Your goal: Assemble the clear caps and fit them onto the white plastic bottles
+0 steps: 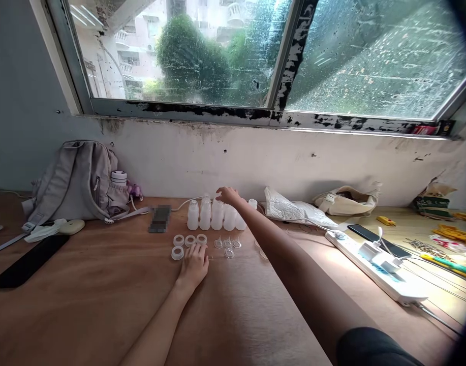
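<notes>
My left hand point(195, 265) rests on the table with its fingers stretched forward, against the near side of several translucent white rings point(177, 252). Part of one ring is hidden by the fingers. My right hand point(228, 195) reaches over a row of frosted white plastic bottles point(193, 216), its bent fingers apart at the top of a middle bottle. Whether they touch that bottle is hard to tell. The right forearm covers part of the row's right end. Between the arms lie several small clear nipple-shaped pieces with round flanges point(228, 253).
A grey backpack point(78, 178) leans at the back left, near a black flat case point(29, 262). A blurred dark rectangle point(160, 218) lies left of the bottles. White packages point(293, 209) lie behind my right arm. A power strip point(373, 267) with cables and a phone point(377, 240) are at right.
</notes>
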`<act>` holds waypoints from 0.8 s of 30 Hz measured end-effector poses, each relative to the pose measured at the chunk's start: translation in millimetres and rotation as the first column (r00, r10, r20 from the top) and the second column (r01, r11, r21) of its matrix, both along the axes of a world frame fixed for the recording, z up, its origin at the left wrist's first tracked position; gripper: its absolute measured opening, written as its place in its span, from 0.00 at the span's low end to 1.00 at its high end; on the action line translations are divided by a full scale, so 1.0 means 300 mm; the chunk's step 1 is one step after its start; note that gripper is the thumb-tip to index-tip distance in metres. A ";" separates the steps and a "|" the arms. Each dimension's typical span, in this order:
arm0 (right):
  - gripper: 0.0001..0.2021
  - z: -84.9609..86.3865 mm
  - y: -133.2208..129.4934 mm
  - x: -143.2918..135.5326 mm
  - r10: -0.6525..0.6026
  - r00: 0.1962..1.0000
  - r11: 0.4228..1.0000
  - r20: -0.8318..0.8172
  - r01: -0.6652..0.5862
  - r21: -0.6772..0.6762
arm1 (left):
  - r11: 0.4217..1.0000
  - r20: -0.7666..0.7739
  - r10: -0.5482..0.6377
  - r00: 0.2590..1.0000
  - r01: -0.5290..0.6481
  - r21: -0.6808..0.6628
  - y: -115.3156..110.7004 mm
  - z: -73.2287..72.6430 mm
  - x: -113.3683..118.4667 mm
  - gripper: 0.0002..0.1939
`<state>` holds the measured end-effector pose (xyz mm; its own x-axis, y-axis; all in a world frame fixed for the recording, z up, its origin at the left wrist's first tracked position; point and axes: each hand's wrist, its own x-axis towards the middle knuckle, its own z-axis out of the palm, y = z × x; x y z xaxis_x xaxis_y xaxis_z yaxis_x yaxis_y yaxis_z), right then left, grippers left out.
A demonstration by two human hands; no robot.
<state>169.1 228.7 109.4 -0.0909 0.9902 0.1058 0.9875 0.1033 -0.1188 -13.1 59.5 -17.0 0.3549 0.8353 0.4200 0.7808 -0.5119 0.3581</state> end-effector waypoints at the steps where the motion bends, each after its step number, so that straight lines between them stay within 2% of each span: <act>1: 0.13 0.002 0.001 -0.001 0.001 1.000 1.000 -0.001 -0.001 -0.004 | 1.000 -0.006 0.002 1.000 -0.002 -0.002 0.000 0.000 0.000 0.14; 10: 0.13 0.028 -0.017 -0.008 0.004 0.999 1.000 -0.054 -0.004 0.008 | 1.000 -0.049 0.010 0.999 -0.011 -0.007 -0.004 0.003 -0.003 0.13; 15: 0.12 0.048 -0.055 0.007 0.038 0.991 0.991 -0.131 -0.021 0.130 | 1.000 -0.062 0.015 0.998 -0.015 -0.002 -0.009 0.009 -0.001 0.13; 18: 0.14 0.055 -0.127 0.016 0.094 0.978 0.960 -0.188 -0.039 0.277 | 0.999 -0.068 0.040 0.997 -0.040 0.005 -0.010 0.018 -0.005 0.12; 20: 0.14 0.039 -0.204 0.024 0.141 0.965 0.927 -0.219 -0.051 0.371 | 0.998 -0.070 0.068 0.995 -0.067 0.014 -0.008 0.026 -0.011 0.12; 22: 0.14 -0.006 -0.300 0.035 0.183 0.952 0.898 -0.244 -0.061 0.436 | 0.995 -0.072 0.098 0.993 -0.097 0.024 -0.005 0.034 -0.017 0.12; 24: 0.13 -0.083 -0.400 0.049 0.205 0.942 0.881 -0.265 -0.060 0.469 | 0.992 -0.075 0.126 0.989 -0.124 0.033 -0.003 0.041 -0.021 0.12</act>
